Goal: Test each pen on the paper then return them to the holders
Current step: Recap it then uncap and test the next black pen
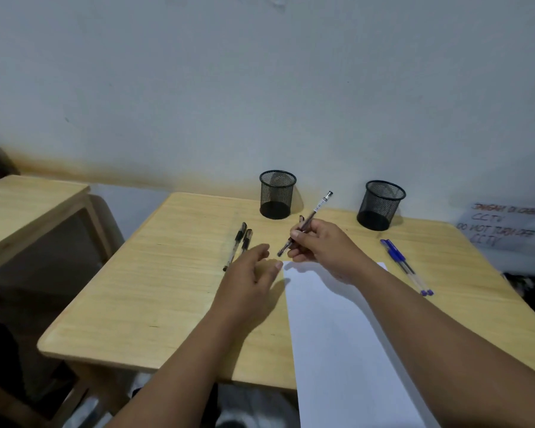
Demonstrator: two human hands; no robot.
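1. The held black pen (306, 223) is sitting in the right hand (325, 245), above the far edge of the paper (346, 335). Its long axis is running diagonally: the tip end is pointing down and to the near left, just off the paper's far left corner, and the silver-capped back end is pointing up and to the far right, between the two holders.
2. The right hand is gripping the pen low on the barrel, fingers and thumb curling round it; whether the cap is on cannot be told.
3. The left hand (250, 279) is hovering just left of the paper with fingers relaxed and spread, holding nothing; its fingertips are sitting near the pen's tip end.
4. Two black pens (239, 244) are lying side by side on the worktop (155, 273), left of the hands, long axes running near-to-far with a slight lean to the right.
5. Two blue pens (405, 265) are lying together right of the paper, long axes running from far left to near right.
6. The left mesh holder (277, 194) and the right mesh holder (380, 205) are standing upright at the worktop's far edge, well apart; no pens are showing in them.
7. A second wooden table (28, 205) is standing to the left, and a handwritten notice (504, 225) is leaning at the far right.
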